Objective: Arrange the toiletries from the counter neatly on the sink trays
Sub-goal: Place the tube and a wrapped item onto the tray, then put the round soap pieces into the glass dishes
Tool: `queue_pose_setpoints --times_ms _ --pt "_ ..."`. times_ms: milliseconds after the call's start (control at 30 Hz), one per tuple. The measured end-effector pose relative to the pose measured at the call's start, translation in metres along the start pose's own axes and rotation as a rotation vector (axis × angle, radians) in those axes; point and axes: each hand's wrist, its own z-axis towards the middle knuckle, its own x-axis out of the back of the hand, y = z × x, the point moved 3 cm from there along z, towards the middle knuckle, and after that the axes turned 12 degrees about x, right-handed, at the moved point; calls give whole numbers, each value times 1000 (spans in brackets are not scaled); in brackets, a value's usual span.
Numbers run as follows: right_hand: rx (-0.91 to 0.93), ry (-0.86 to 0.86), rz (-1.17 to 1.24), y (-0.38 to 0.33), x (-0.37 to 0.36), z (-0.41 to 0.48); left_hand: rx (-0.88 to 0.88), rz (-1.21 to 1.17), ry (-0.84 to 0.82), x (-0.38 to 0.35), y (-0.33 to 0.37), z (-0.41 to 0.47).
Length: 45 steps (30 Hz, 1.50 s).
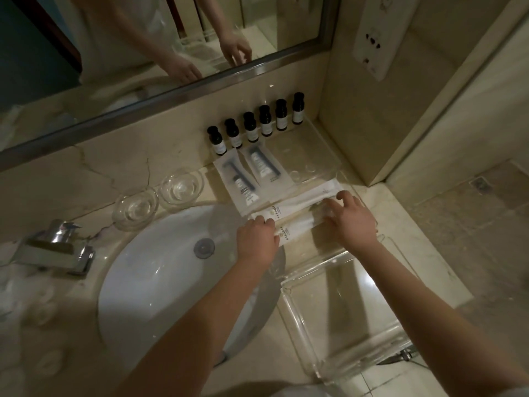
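Several small dark-capped bottles (252,126) stand in a row at the back of a clear acrylic tray (312,156) against the wall. In front of them lie two white packets, a razor packet (237,179) and a toothbrush packet (264,164). Below those lie long white wrapped packets (297,207), side by side. My left hand (256,239) grips the left end of the nearest packet. My right hand (350,217) rests with spread fingers on the packets' right ends. A second clear tray (297,316) sits nearer me, with nothing in it.
A white sink basin (160,282) with a drain plug (203,247) lies left of my arms. Two glass dishes (181,186) stand behind it, and a chrome tap (57,247) at far left. A mirror (143,38) and a wall socket panel (372,44) are above.
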Motion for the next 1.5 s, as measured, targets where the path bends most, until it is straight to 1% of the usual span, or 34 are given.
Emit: queue_pose_setpoints --times_ms 67,133,200,433,533,667,767,867,967,1133,1300,1400,1500 --pt "125 -41 1 -4 0 -4 -65 15 -9 -6 0 -4" --pt "171 -61 5 -4 -2 -5 -96 67 -21 -11 2 -5" --pt "154 -62 8 -3 -4 -1 -99 92 -7 -11 4 -3" --pt "147 -44 -19 -2 -9 17 -75 22 42 -8 0 11" --pt "130 -19 -11 -4 -9 16 -73 12 39 -9 -2 11" --pt "108 -1 -69 -8 -4 8 -72 -16 51 -5 -5 5" --pt "89 47 -30 -17 3 0 -77 -45 71 3 -10 -2" --pt "119 100 -3 -35 10 -9 -60 -57 99 14 -20 -11" --pt "150 145 27 -59 18 -20 -16 -84 121 26 -41 -27" --pt "215 141 76 -112 26 -40 85 -99 107 37 -86 -60" --pt "327 80 138 -190 17 -58 204 -171 96 29 -154 -108" --pt "402 10 156 -241 5 -68 284 -162 71 19 -199 -140" --pt "515 -36 155 -293 -8 -78 376 -176 43 6 -246 -172"
